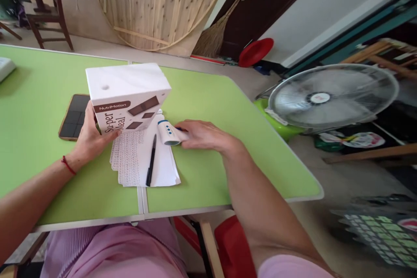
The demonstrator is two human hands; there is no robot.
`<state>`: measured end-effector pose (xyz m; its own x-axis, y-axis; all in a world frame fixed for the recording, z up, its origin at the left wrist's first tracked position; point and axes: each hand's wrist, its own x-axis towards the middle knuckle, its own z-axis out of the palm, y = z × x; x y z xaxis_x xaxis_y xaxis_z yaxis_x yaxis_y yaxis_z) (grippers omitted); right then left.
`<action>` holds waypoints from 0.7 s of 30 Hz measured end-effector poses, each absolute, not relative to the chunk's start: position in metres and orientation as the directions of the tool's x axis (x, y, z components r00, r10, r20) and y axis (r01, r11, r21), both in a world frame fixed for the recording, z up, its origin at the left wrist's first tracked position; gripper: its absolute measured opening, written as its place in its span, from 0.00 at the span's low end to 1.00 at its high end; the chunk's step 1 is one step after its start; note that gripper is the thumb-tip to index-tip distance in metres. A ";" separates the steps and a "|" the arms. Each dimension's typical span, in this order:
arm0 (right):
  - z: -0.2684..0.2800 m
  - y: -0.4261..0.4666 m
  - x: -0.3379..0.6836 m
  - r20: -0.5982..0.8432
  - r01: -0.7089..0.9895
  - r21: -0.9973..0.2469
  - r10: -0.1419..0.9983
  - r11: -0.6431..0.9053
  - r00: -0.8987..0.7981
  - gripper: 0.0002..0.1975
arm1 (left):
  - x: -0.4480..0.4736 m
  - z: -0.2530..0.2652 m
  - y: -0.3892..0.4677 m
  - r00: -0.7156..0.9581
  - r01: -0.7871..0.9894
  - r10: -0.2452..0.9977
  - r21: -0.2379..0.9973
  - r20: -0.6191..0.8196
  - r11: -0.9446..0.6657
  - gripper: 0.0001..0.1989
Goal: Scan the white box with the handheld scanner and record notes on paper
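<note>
My left hand [93,134] grips a white box [125,81] by its lower left corner and front. The box is marked NutriMotion and Su-per Meal, shows brown bars, and is tilted above the table. My right hand [203,134] is closed around the handle of a white gun-shaped thermometer [168,133] with a blue rim and blue dots. Its head hangs over the right side of a stack of papers [166,167], some covered in writing. A black pen [151,160] lies on the papers. Left of the box is a dark phone [73,117], partly hidden.
The green table [202,178] has a seam down its middle. A white object [5,68] sits at its far left. Beyond the right edge stands a fan [332,97]. A chair [48,21], a broom [216,32] and a red basin [256,52] are on the floor behind.
</note>
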<state>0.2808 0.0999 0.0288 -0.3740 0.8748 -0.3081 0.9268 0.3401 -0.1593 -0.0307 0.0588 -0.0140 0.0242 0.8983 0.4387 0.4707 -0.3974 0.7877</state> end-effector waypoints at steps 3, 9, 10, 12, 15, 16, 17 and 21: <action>0.029 0.096 0.281 -0.093 0.857 -0.478 0.959 0.193 -0.268 0.19 | -0.029 -0.019 0.061 -0.028 0.526 0.897 0.769 0.442 -0.363 0.35; 0.015 0.046 0.250 0.111 0.049 -0.989 0.919 0.140 -0.377 0.16 | -0.020 -0.009 0.051 -0.095 0.518 0.904 0.796 0.416 -0.312 0.33; 0.012 0.038 0.243 0.117 0.009 -0.991 0.915 0.131 -0.386 0.14 | -0.019 -0.006 0.049 -0.092 0.491 0.911 0.814 0.402 -0.310 0.31; 0.006 0.024 0.231 0.097 0.006 -0.994 0.889 0.111 -0.447 0.11 | -0.016 -0.001 0.046 -0.073 0.436 0.926 0.847 0.370 -0.304 0.27; -0.003 0.018 0.221 0.048 0.017 -0.998 0.864 0.066 -0.502 0.08 | -0.011 0.005 0.045 -0.039 0.406 0.944 0.868 0.328 -0.285 0.23; -0.005 0.019 0.218 0.036 0.010 -0.999 0.862 0.048 -0.506 0.07 | -0.010 0.006 0.045 -0.027 0.410 0.947 0.867 0.320 -0.282 0.22; -0.007 0.019 0.217 0.025 0.005 -0.999 0.862 0.032 -0.506 0.07 | -0.009 0.006 0.046 -0.012 0.415 0.948 0.864 0.318 -0.284 0.22; -0.010 0.021 0.211 -0.017 -0.019 -0.999 0.871 -0.031 -0.492 0.08 | -0.006 0.000 0.051 -0.006 0.436 0.916 0.825 0.402 -0.359 0.22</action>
